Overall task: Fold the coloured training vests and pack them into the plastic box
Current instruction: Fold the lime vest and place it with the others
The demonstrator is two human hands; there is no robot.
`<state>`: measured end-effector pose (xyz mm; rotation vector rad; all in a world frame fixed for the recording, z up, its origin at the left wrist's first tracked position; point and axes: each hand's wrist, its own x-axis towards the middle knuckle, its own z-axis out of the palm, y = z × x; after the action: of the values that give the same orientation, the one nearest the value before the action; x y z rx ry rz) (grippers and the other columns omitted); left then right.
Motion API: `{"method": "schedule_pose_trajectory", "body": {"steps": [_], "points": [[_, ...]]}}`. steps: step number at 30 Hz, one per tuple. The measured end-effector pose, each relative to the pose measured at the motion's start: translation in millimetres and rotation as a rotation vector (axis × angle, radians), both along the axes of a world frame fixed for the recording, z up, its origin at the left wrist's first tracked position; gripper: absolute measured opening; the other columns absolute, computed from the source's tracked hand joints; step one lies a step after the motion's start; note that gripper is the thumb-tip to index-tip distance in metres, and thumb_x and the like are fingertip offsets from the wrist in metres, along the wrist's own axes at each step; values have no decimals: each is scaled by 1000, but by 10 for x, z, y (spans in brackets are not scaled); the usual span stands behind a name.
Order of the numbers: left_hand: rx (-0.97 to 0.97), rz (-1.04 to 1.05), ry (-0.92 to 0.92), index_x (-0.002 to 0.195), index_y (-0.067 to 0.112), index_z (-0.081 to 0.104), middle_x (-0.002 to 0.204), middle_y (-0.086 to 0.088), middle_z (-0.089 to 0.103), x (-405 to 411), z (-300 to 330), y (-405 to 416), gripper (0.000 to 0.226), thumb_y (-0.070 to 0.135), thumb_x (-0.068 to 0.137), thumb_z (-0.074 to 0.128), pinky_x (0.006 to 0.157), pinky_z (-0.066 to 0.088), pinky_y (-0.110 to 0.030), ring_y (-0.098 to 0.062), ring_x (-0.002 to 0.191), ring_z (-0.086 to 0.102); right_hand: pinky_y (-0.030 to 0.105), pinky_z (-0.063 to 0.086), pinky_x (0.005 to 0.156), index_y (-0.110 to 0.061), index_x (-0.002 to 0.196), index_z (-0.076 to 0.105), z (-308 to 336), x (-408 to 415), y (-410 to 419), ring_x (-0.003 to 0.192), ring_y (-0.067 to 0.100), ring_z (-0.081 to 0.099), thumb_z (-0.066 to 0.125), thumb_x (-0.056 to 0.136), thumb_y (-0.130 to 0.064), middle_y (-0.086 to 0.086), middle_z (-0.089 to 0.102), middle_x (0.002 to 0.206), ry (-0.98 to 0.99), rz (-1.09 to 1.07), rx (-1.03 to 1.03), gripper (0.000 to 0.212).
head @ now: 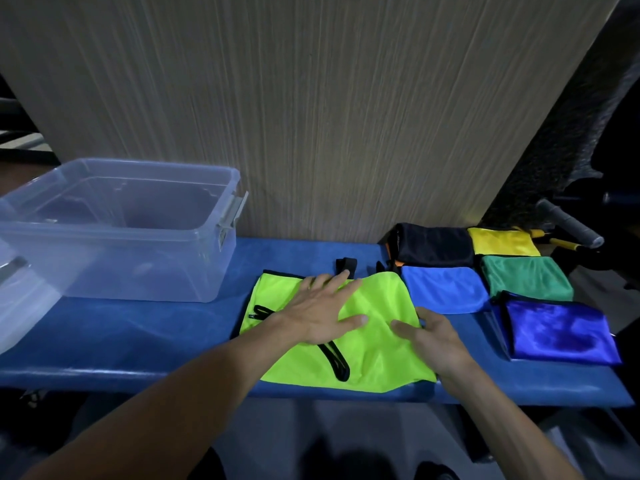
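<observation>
A neon yellow-green vest (377, 355) with black trim lies spread on the blue bench (138, 337). My left hand (322, 311) presses flat on its upper middle, fingers straight. My right hand (433, 332) rests on the vest's right edge, thumb on top and fingers over the edge. To the right lie folded vests: black (433, 245), yellow (502, 241), light blue (446, 289), green (526, 277) and shiny dark blue (557, 332). The clear plastic box (114, 230) stands open at the left with nothing in it.
A wood-grain panel (311, 116) rises right behind the bench. The box's clear lid (17, 306) lies at the far left. A grey-handled tool (568, 223) with a yellow part sits beyond the folded vests. The bench's front edge is near my arms.
</observation>
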<state>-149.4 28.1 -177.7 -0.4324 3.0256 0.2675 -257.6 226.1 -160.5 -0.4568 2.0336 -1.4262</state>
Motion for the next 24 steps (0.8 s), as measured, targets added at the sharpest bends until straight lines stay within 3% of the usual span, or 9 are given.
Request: {"method": "schedule_pose_trajectory", "body": {"steps": [3,5,10,15,20,24], "points": [[-86,11,48,162,30,8,168,3,13,-51,-41,-44,76,70,100,24,122,13,-49,-24,149,18,38,61,72,-17,105,69,15,36,-4,80,21,77,72,93,-13,2,79,92,-2,10,-6,13],[-118,39,77,162,29,12,164,1,23,-116,-67,-67,72,66,102,24,115,22,-47,-24,143,27,42,62,77,-17,106,69,13,35,-5,83,22,77,72,94,-14,3,79,94,9,4,3,13],[-146,132,36,162,28,5,165,-2,19,-288,-96,-80,74,67,101,18,105,27,-46,-27,136,30,39,61,76,-18,104,69,10,43,-13,83,20,76,71,94,-15,2,78,94,46,4,31,11],[-186,266,38,161,20,15,152,-8,31,-438,-118,-84,77,67,100,13,103,28,-46,-28,131,31,40,61,81,-19,102,69,-6,22,-13,84,20,75,71,93,-14,0,78,94,51,-8,47,10],[-174,253,42,162,20,9,163,-8,17,-461,-119,-130,77,66,101,10,106,26,-47,-29,137,26,34,60,76,-18,102,68,0,17,-45,85,19,74,71,93,-14,0,76,95,44,-19,45,11],[-196,181,95,162,17,2,169,-7,-8,-369,-34,-85,78,65,102,15,121,9,-56,-32,153,5,42,60,86,-22,103,68,-6,-3,-88,90,21,74,74,91,-20,-1,76,98,27,-21,61,14]]}}
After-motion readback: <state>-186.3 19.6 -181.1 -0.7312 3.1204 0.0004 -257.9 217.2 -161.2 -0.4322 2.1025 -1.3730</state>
